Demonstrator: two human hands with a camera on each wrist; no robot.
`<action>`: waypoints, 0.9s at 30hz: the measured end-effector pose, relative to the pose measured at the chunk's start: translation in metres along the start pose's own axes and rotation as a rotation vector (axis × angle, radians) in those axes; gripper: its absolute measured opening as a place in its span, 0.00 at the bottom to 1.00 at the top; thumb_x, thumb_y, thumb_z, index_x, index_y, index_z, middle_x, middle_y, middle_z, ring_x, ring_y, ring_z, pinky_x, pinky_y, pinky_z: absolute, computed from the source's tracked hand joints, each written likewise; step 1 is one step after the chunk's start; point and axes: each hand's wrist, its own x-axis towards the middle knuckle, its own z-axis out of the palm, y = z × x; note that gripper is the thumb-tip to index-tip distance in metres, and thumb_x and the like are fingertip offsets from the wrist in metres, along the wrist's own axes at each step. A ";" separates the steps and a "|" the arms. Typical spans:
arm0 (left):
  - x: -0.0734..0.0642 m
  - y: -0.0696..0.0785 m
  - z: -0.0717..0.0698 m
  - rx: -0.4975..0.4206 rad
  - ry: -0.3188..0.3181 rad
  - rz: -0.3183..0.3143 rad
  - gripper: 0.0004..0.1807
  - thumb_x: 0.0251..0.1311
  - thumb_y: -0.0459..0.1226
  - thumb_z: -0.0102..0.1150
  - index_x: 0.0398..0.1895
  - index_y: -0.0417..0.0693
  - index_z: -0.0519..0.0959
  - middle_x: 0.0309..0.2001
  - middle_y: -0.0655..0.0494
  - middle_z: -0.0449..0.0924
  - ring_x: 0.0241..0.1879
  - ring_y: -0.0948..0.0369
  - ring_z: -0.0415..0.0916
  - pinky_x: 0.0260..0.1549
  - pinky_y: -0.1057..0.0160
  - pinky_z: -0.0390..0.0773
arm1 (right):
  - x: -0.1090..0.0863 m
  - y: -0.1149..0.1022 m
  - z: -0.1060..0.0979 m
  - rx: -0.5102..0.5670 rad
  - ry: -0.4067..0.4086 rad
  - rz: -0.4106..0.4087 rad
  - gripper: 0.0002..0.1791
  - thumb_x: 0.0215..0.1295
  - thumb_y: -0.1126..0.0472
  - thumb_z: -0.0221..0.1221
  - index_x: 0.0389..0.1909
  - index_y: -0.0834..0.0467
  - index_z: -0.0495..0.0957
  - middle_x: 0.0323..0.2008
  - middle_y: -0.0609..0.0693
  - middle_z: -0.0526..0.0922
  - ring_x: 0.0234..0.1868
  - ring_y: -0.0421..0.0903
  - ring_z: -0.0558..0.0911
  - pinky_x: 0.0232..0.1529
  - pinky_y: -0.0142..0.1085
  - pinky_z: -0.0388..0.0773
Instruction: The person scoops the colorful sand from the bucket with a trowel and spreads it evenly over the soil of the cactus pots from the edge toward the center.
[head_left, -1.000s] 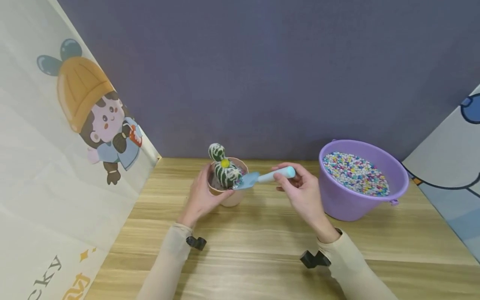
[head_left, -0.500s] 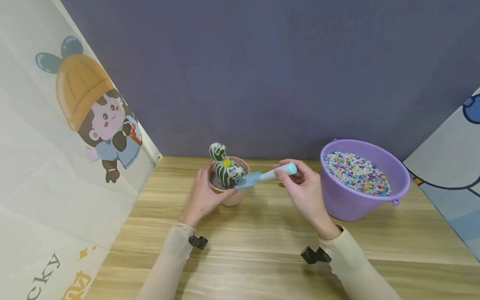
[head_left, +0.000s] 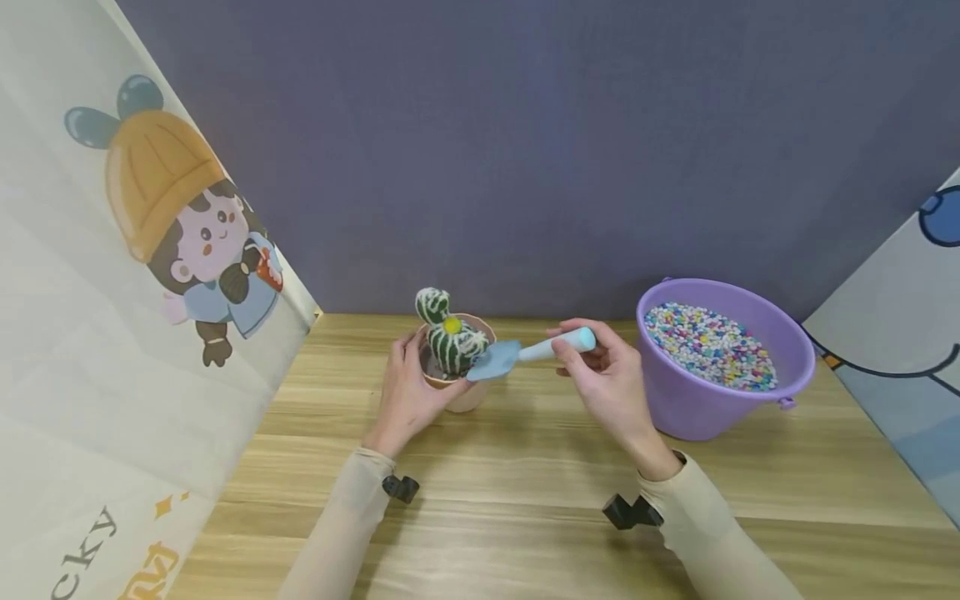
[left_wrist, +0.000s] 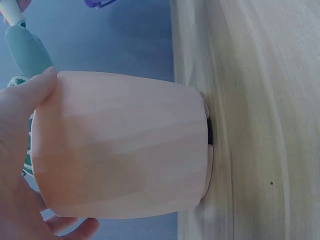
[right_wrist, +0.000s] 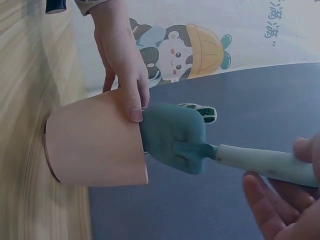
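Note:
In the head view my left hand (head_left: 408, 396) grips a pale pink flowerpot (head_left: 467, 401) by its rim, with the thumb on the near side. The pot stands upright on the wooden table. Inside it is a green-and-white striped toy cactus (head_left: 452, 350) with a yellow dot. My right hand (head_left: 606, 385) holds a small light-blue trowel (head_left: 497, 361) by its handle, between thumb and fingers. Its blade tip meets the pot's rim beside the cactus, close to my left thumb. The right wrist view shows the underside of the trowel blade (right_wrist: 172, 137), tilted over the rim.
A purple bucket (head_left: 693, 417) stands right of my right hand, partly filled with small multicoloured beads (head_left: 708, 346). Behind the wooden table (head_left: 495, 517) rises a dark grey-blue panel (head_left: 480, 158). A cartoon-printed white panel (head_left: 60, 317) stands at the left, another printed panel at the right.
Coloured beads at the trowel's tip a second ago have gone from the blade, which now looks bare and is tipped slightly more. Both hands stay almost in place.

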 end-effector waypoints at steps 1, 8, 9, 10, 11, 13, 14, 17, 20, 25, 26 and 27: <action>0.000 0.000 0.000 0.001 -0.001 0.000 0.63 0.49 0.62 0.79 0.85 0.52 0.57 0.75 0.42 0.61 0.73 0.45 0.65 0.74 0.42 0.70 | 0.000 0.000 0.000 0.002 0.001 -0.006 0.13 0.71 0.70 0.67 0.54 0.66 0.82 0.48 0.56 0.92 0.37 0.40 0.91 0.37 0.34 0.91; -0.001 0.000 0.000 0.006 -0.006 -0.013 0.64 0.49 0.63 0.79 0.85 0.53 0.57 0.75 0.42 0.61 0.73 0.45 0.65 0.74 0.42 0.70 | -0.001 0.002 0.001 0.000 0.005 -0.025 0.13 0.71 0.71 0.67 0.54 0.68 0.82 0.48 0.64 0.90 0.36 0.41 0.91 0.36 0.34 0.91; -0.001 0.000 0.000 0.007 -0.006 -0.016 0.64 0.49 0.64 0.79 0.85 0.53 0.57 0.75 0.43 0.61 0.73 0.45 0.65 0.74 0.42 0.70 | -0.001 0.003 0.001 0.000 0.007 -0.026 0.13 0.71 0.71 0.67 0.54 0.68 0.82 0.48 0.62 0.91 0.37 0.41 0.91 0.37 0.34 0.91; -0.001 0.000 0.000 0.009 -0.007 -0.018 0.64 0.49 0.64 0.79 0.85 0.53 0.57 0.76 0.43 0.61 0.73 0.45 0.65 0.74 0.42 0.71 | -0.001 0.002 0.001 0.002 0.011 -0.027 0.13 0.71 0.70 0.67 0.53 0.68 0.82 0.48 0.59 0.92 0.37 0.42 0.91 0.37 0.34 0.91; -0.001 0.000 0.000 0.010 -0.008 -0.020 0.64 0.49 0.65 0.79 0.85 0.53 0.57 0.76 0.43 0.60 0.73 0.45 0.65 0.74 0.43 0.71 | -0.001 0.003 0.000 0.003 0.015 -0.026 0.12 0.71 0.70 0.67 0.53 0.67 0.82 0.47 0.55 0.92 0.37 0.42 0.91 0.37 0.34 0.91; -0.001 -0.001 0.000 0.015 -0.007 -0.019 0.65 0.48 0.65 0.79 0.85 0.52 0.56 0.76 0.43 0.60 0.73 0.45 0.65 0.74 0.43 0.71 | 0.000 0.003 0.000 0.007 0.017 -0.024 0.12 0.70 0.71 0.67 0.53 0.66 0.83 0.47 0.50 0.93 0.37 0.43 0.91 0.37 0.34 0.91; -0.001 -0.001 0.000 0.018 -0.006 -0.021 0.65 0.48 0.66 0.79 0.85 0.53 0.56 0.76 0.43 0.60 0.73 0.45 0.65 0.74 0.43 0.71 | 0.000 0.004 0.000 0.009 0.015 -0.020 0.12 0.70 0.71 0.67 0.53 0.66 0.83 0.46 0.47 0.93 0.37 0.43 0.91 0.37 0.34 0.91; 0.000 -0.001 0.000 0.018 -0.003 -0.019 0.65 0.48 0.66 0.79 0.85 0.52 0.57 0.76 0.43 0.60 0.73 0.45 0.65 0.74 0.43 0.70 | 0.000 0.004 -0.001 0.016 0.014 -0.015 0.12 0.70 0.71 0.67 0.53 0.66 0.83 0.46 0.42 0.92 0.37 0.43 0.91 0.36 0.34 0.91; 0.000 -0.001 0.000 0.021 -0.001 -0.018 0.65 0.47 0.67 0.78 0.85 0.51 0.57 0.76 0.43 0.60 0.73 0.46 0.65 0.74 0.43 0.70 | 0.000 0.005 -0.001 0.029 0.034 -0.019 0.13 0.71 0.71 0.66 0.53 0.68 0.82 0.45 0.39 0.92 0.36 0.41 0.91 0.35 0.34 0.91; 0.001 0.000 0.000 0.031 -0.014 -0.028 0.67 0.47 0.70 0.76 0.86 0.52 0.56 0.78 0.43 0.58 0.75 0.46 0.64 0.75 0.42 0.70 | 0.002 0.008 -0.007 0.107 0.125 -0.062 0.14 0.74 0.71 0.63 0.56 0.73 0.79 0.47 0.44 0.92 0.38 0.39 0.90 0.33 0.32 0.90; 0.001 0.000 0.000 0.030 -0.020 -0.036 0.68 0.47 0.71 0.76 0.86 0.52 0.55 0.78 0.43 0.58 0.75 0.46 0.63 0.75 0.42 0.69 | 0.002 0.009 -0.009 0.129 0.141 -0.067 0.13 0.74 0.70 0.63 0.55 0.72 0.79 0.47 0.45 0.93 0.39 0.39 0.90 0.34 0.32 0.90; 0.001 0.000 -0.001 0.027 -0.025 -0.037 0.68 0.47 0.70 0.76 0.86 0.51 0.55 0.78 0.43 0.58 0.75 0.46 0.63 0.75 0.42 0.69 | 0.001 0.011 -0.011 0.157 0.152 -0.072 0.13 0.75 0.70 0.62 0.55 0.71 0.79 0.47 0.46 0.93 0.40 0.40 0.90 0.34 0.32 0.90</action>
